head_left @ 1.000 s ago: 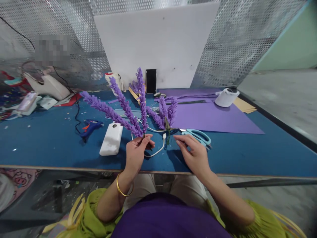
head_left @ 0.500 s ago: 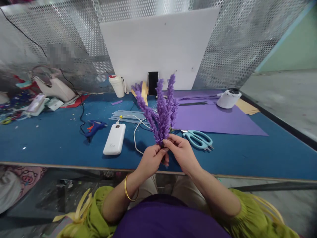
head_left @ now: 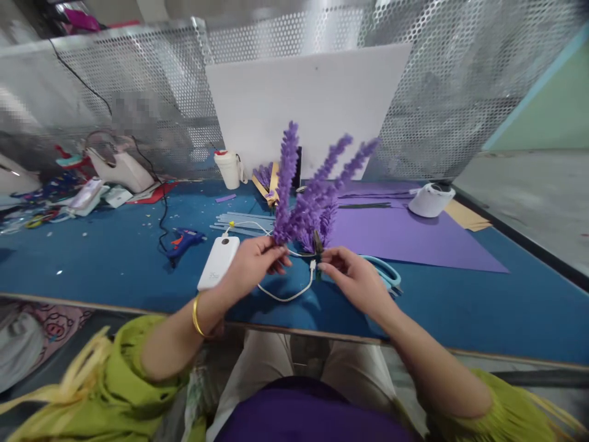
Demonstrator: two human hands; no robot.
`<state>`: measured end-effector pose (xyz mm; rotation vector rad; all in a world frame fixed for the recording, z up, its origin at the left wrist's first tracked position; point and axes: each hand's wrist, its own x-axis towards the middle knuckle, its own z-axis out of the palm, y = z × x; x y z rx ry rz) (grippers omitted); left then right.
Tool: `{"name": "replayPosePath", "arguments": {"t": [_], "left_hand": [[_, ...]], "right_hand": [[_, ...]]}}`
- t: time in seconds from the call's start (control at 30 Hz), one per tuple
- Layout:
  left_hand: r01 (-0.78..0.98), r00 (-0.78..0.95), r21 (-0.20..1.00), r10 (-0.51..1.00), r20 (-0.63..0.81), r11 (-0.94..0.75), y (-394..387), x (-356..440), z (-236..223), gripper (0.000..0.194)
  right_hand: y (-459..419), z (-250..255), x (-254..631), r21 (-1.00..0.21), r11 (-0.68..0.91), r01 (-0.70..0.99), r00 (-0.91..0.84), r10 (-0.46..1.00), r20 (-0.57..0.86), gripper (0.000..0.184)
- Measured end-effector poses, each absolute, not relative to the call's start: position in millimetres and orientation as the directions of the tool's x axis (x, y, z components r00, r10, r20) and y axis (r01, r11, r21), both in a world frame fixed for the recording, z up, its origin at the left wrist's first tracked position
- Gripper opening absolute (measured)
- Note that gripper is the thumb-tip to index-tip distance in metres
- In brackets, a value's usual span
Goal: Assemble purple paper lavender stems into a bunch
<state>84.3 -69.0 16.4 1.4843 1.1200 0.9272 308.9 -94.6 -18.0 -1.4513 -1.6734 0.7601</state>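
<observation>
My left hand (head_left: 257, 261) is closed around the base of a bunch of purple artificial lavender (head_left: 310, 215). The flower spikes fan out up and to the right above the table. My right hand (head_left: 354, 276) has bent fingers, with the thumb apart from the index finger. Its fingertips are beside a dark green stem (head_left: 317, 242); whether they touch it I cannot tell. A white cable plug (head_left: 313, 265) lies just left of the right thumb. Partly under the right hand are light blue scissors (head_left: 389, 270). More purple lavender (head_left: 327, 224) shows behind the bunch.
Left of my hands are a white power bank (head_left: 218, 264) and a blue glue gun (head_left: 184, 242). Clear sticks (head_left: 243, 221) lie behind them. Purple sheet (head_left: 405, 236), a white roll (head_left: 430, 201) and a white cup (head_left: 229, 170) stand or lie farther back.
My hands have moved apart. The left has carried the lavender bunch leftward and tilted it to the right; the right has let go of its base. The view has shifted slightly.
</observation>
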Motion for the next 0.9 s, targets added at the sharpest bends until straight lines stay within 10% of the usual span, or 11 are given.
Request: {"name": "replayPosePath", "arguments": {"t": [0.37,0.9], "left_hand": [[0.622,-0.162,0.771,0.986,-0.044,0.137,100.4,15.4,15.8,0.019],[0.967,-0.086,0.245,0.994,0.065,0.067,129.6,20.7,-2.3,0.041]], "right_hand": [[-54.1,-32.0,324.8,-0.739,-0.163,0.654,-0.087,0.954,-0.287,0.038],[-46.8,-26.8,315.8,-0.858,-0.365,0.362,-0.076,0.906,-0.417,0.025]]}}
